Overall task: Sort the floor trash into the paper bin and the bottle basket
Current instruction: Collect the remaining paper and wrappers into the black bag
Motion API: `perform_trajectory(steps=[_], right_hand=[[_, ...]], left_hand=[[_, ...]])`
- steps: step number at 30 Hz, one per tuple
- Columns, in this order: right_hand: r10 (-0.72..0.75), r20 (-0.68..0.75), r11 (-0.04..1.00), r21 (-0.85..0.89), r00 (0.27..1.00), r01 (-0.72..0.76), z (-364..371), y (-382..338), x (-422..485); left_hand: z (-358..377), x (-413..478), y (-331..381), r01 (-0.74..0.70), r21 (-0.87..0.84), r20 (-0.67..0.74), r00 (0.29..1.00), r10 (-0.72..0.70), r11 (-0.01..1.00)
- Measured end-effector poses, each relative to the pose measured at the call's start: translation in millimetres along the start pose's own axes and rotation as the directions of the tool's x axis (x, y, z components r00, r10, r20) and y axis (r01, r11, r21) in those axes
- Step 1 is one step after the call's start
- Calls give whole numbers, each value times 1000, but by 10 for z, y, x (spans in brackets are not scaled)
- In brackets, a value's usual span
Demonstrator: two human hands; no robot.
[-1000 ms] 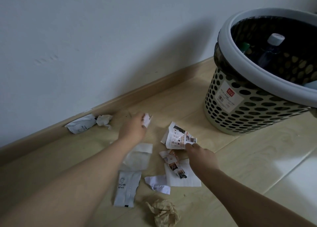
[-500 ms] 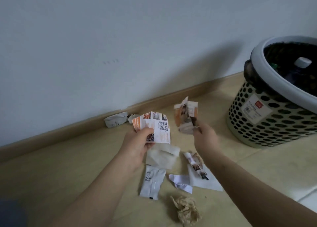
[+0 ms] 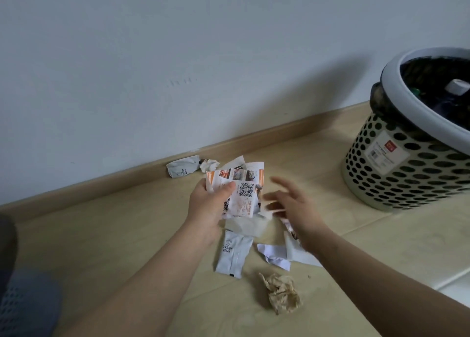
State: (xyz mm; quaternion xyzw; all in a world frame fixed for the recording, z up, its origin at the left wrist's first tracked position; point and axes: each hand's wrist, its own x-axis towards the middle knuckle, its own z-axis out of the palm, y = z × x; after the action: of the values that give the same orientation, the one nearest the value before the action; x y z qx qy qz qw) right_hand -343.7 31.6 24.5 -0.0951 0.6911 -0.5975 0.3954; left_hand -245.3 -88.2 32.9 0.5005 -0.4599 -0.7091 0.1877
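Note:
My left hand grips a stack of printed flyers with QR codes, held above the floor. Blurred with motion, my right hand hovers just right of the flyers, fingers spread and holding nothing. Below them on the wooden floor lie a white wrapper, a tissue, white paper scraps and a crumpled brown paper ball. Another wrapper and a small paper wad rest against the skirting board. The perforated bottle basket stands at the right with bottles inside.
A white wall and wooden skirting run behind the trash. A grey perforated container shows at the bottom left corner. White tile floor begins at the lower right.
My right hand passed its flyer piece over to my left hand's stack and let go; it now hovers open. The view shifted left, so the basket sits further right.

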Motion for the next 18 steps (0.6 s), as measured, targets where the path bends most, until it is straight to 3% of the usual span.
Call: perform_trajectory(steps=[2, 4, 6, 8, 10, 12, 15, 18], right_hand=[[-129, -369, 979, -197, 921, 58, -262, 67, 77], [-241, -521, 907, -420, 819, 0, -506, 163, 137], [-260, -402, 794, -606, 878, -43, -621, 297, 173], [-127, -156, 551, -832, 980, -61, -604, 501, 160], [35, -50, 349, -935, 998, -59, -556, 657, 132], [35, -32, 245, -969, 999, -40, -546, 735, 122], [-54, -42, 297, -955, 998, -24, -573, 728, 149], [-143, -174, 587, -807, 974, -58, -553, 602, 165]], left_hand=[[15, 2, -75, 15, 36, -53, 999, -13, 999], [10, 18, -156, 47, 43, -105, 994, -42, 998], [-13, 46, -237, 96, 49, -139, 986, -88, 994], [-50, 71, -305, 144, 78, -152, 980, -131, 986], [-86, 85, -352, 173, 95, -153, 976, -157, 980], [-119, 73, -370, 178, 101, -153, 975, -161, 979], [-155, 50, -363, 163, 139, -150, 978, -142, 977], [-201, 59, -355, 136, 188, -135, 985, -112, 973]])
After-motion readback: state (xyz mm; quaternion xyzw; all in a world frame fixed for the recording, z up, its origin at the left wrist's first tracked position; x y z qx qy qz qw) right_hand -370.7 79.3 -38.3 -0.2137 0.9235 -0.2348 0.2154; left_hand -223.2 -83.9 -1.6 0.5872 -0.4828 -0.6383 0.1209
